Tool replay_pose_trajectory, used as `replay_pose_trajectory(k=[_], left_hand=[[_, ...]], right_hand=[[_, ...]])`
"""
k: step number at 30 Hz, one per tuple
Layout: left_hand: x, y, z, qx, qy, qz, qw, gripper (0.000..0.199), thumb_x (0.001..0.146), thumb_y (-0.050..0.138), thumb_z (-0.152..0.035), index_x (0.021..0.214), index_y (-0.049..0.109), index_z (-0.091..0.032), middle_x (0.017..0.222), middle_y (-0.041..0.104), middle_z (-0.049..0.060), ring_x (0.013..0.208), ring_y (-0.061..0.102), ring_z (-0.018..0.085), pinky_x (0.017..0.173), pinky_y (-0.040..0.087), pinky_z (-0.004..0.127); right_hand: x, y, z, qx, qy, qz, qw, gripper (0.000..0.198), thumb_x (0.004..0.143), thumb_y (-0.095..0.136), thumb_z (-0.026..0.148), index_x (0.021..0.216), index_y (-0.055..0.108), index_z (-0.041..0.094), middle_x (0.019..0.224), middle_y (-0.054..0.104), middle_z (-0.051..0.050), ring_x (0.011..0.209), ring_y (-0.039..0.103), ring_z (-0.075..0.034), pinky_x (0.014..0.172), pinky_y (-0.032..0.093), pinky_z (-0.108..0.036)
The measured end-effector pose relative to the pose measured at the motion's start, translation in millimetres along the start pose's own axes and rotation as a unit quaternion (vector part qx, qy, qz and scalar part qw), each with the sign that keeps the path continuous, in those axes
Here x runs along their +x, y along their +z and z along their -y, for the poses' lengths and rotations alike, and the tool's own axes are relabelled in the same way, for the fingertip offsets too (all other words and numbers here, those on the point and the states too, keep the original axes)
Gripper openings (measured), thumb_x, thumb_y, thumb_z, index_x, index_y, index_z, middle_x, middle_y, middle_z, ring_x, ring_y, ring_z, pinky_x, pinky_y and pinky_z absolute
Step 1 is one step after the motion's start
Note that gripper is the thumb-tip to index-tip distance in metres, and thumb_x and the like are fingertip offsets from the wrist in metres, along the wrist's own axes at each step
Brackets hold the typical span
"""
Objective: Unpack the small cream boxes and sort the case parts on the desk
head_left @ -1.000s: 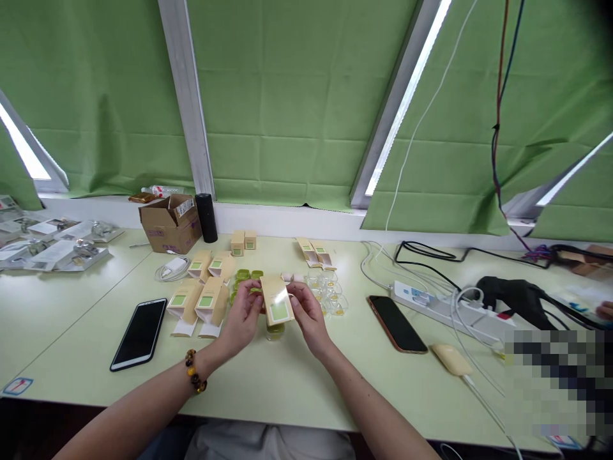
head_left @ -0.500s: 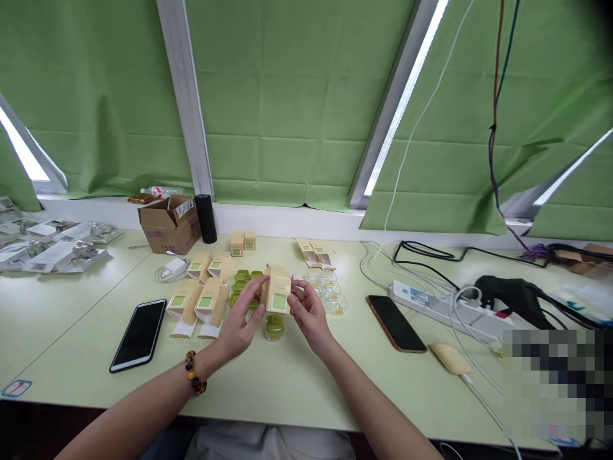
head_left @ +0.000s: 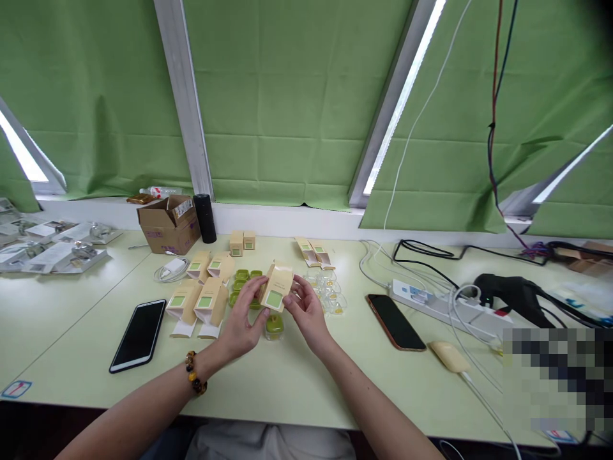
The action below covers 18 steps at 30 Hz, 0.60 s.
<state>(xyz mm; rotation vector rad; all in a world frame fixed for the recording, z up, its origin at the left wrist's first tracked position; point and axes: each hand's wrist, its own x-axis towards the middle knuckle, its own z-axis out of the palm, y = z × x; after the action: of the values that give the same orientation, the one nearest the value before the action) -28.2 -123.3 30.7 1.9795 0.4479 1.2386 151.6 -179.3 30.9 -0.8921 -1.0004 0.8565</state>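
Between my two hands is a small tan carton (head_left: 278,283) with a green square on its face, held tilted above the table. My left hand (head_left: 245,319) grips its left edge between thumb and fingers. On the other side my right hand (head_left: 307,313) pinches its right edge. Just below the carton a small clear container with a green lid (head_left: 274,327) stands on the table. Several green lids (head_left: 242,275) lie behind my left hand, partly hidden by it. Clear containers (head_left: 331,294) are grouped beyond my right hand.
Open tan cartons (head_left: 211,303) stand left of my hands; two flatter ones (head_left: 314,253) lie at the back. Two closed cartons (head_left: 242,241) sit near a black cylinder (head_left: 205,218) and a cardboard box (head_left: 170,227). Phones (head_left: 138,335) (head_left: 395,322) and a power strip (head_left: 445,310) flank the area.
The carton has turned in my hands, its lower end swinging left and its printed face leaning over. Both hands keep hold of it, and the surrounding things stay put.
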Motion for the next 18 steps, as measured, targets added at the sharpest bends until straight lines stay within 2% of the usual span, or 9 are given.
replay_pose_trajectory(k=[6, 13, 18], left_hand=[[-0.6, 0.2, 0.4, 0.013, 0.007, 0.004, 1.0, 0.058, 0.098, 0.061, -0.028, 0.153, 0.046, -0.027, 0.155, 0.047, 0.014, 0.144, 0.043, 0.033, 0.12, 0.036, 0.053], [0.2, 0.1, 0.2, -0.012, 0.007, -0.009, 1.0, 0.055, 0.098, 0.06, -0.028, 0.151, 0.046, -0.026, 0.153, 0.047, 0.014, 0.145, 0.043, 0.033, 0.123, 0.034, 0.052], [3.3, -1.3, 5.4, -0.055, 0.004, -0.035, 0.998, 0.05, 0.098, 0.06, -0.03, 0.147, 0.05, -0.025, 0.149, 0.05, 0.014, 0.143, 0.045, 0.032, 0.122, 0.034, 0.049]], right_hand=[[0.2, 0.3, 0.7, -0.007, 0.012, 0.018, 1.0, 0.059, 0.081, 0.083, 0.048, 0.132, 0.062, 0.028, 0.135, 0.067, -0.01, 0.111, 0.071, -0.026, 0.105, 0.058, -0.048], [2.5, 4.9, -0.7, -0.002, 0.015, 0.041, 0.999, 0.055, 0.079, 0.085, 0.049, 0.125, 0.064, 0.026, 0.124, 0.073, -0.01, 0.115, 0.072, -0.027, 0.109, 0.056, -0.05], [9.2, 11.1, 0.5, 0.013, 0.031, 0.074, 0.997, 0.056, 0.079, 0.086, 0.049, 0.125, 0.062, 0.026, 0.117, 0.077, -0.008, 0.109, 0.075, -0.026, 0.108, 0.057, -0.049]])
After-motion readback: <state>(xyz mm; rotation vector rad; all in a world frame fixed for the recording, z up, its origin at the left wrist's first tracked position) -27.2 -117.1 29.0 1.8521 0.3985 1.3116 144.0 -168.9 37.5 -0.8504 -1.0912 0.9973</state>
